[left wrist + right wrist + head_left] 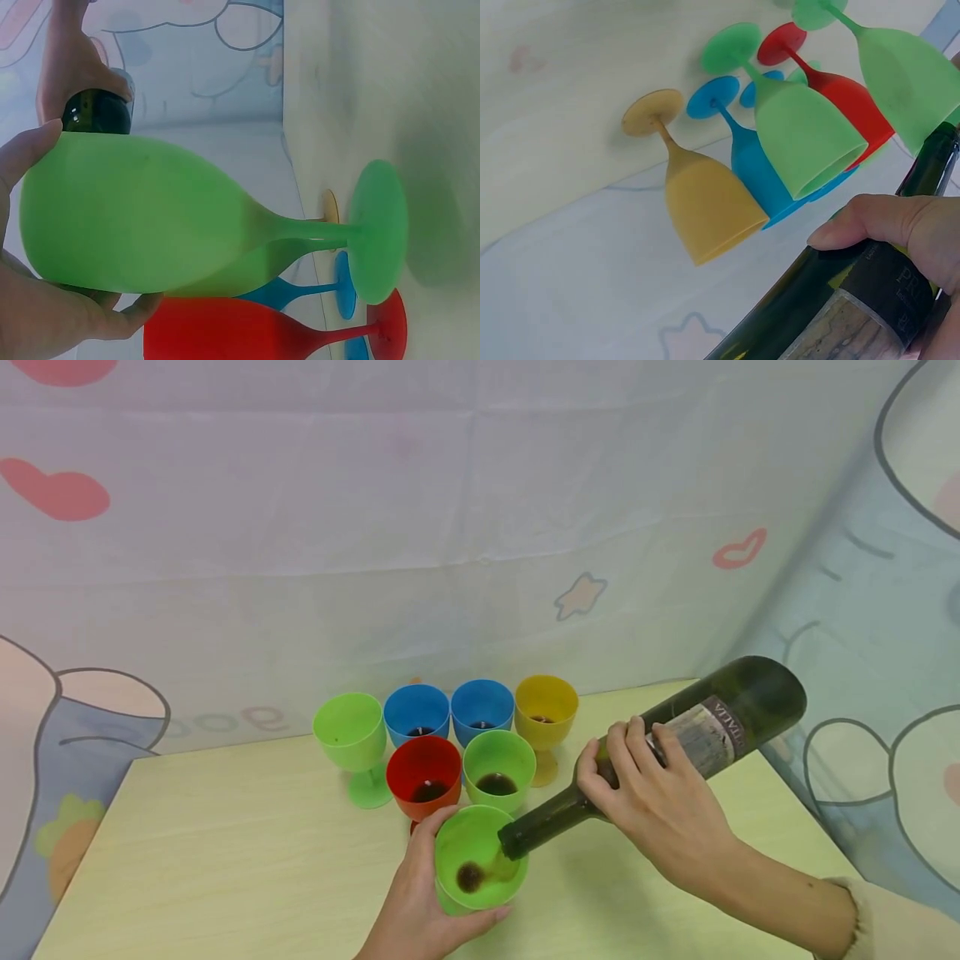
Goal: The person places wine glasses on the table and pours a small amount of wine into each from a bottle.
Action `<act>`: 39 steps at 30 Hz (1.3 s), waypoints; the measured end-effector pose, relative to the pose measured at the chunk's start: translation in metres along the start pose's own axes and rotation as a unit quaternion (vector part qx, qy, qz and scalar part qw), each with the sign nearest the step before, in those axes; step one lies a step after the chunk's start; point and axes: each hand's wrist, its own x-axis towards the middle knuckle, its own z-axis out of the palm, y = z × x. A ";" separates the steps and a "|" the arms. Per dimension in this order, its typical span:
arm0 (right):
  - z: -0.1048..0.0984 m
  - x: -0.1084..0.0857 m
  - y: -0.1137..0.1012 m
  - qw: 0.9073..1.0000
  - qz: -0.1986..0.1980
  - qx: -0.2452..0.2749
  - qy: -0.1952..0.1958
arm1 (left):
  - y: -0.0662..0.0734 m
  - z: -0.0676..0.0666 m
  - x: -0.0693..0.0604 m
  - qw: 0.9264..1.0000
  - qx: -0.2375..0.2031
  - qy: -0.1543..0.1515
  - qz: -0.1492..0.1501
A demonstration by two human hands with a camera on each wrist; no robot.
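Observation:
My left hand (420,893) grips the bowl of a light green goblet (471,833) at the front of a group of goblets. Dark liquid (470,877) pools at its bottom, with a brownish streak leading down from the bottle mouth. My right hand (660,802) holds a dark green wine bottle (761,693) around its shoulder and label. The bottle is tilted neck-down, its mouth inside the goblet's rim. In the left wrist view the held goblet's foot (379,232) is near the tabletop; I cannot tell whether it touches.
Behind stand a red goblet (423,760), another green goblet (498,752), two blue goblets (416,710) and a yellow goblet (546,697), all with dark liquid. A further green goblet (348,731) stands left. The pale table (225,843) meets a printed cloth (300,527).

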 end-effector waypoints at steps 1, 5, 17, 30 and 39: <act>0.000 0.000 0.000 1.000 -0.001 0.000 -0.001 | 0.000 0.000 0.000 1.000 -0.002 -0.002 -0.002; -0.001 0.000 0.000 1.000 -0.003 -0.002 -0.002 | -0.001 0.000 0.000 1.000 -0.008 -0.008 -0.003; -0.002 -0.001 -0.001 1.000 -0.007 0.000 -0.007 | -0.002 0.001 0.000 1.000 -0.010 -0.013 0.002; -0.004 0.000 -0.001 1.000 -0.015 0.010 -0.010 | -0.004 0.001 0.000 1.000 -0.017 -0.014 0.005; -0.005 0.001 -0.002 1.000 -0.017 0.004 -0.005 | -0.005 0.002 -0.001 1.000 -0.018 -0.015 0.002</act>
